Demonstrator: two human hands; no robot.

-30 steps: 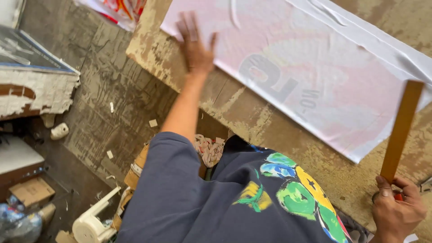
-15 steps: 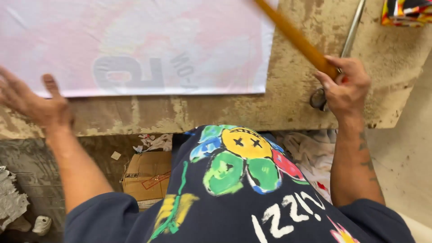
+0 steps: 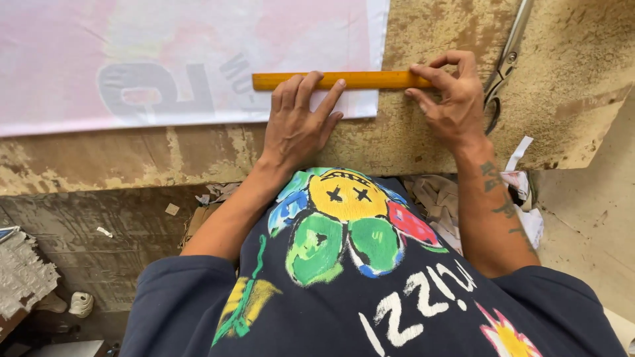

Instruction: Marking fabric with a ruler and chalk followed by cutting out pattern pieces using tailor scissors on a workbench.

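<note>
A yellow wooden ruler (image 3: 370, 80) lies flat across the lower right corner of a large pale pink printed sheet (image 3: 165, 59) on a worn wooden table (image 3: 430, 26). My left hand (image 3: 299, 122) presses down on the ruler's left part, fingers spread over the sheet's corner. My right hand (image 3: 450, 99) pinches the ruler's right end, just past the sheet's edge.
Large metal scissors (image 3: 506, 56) lie on the table right of my right hand. Crumpled paper scraps (image 3: 522, 192) and a cardboard box (image 3: 198, 218) sit under the table edge. White objects (image 3: 23, 274) lie on the floor at lower left.
The ruler went from held up at an angle in my right hand to lying flat on the sheet. My left hand moved from the table's left edge onto the ruler.
</note>
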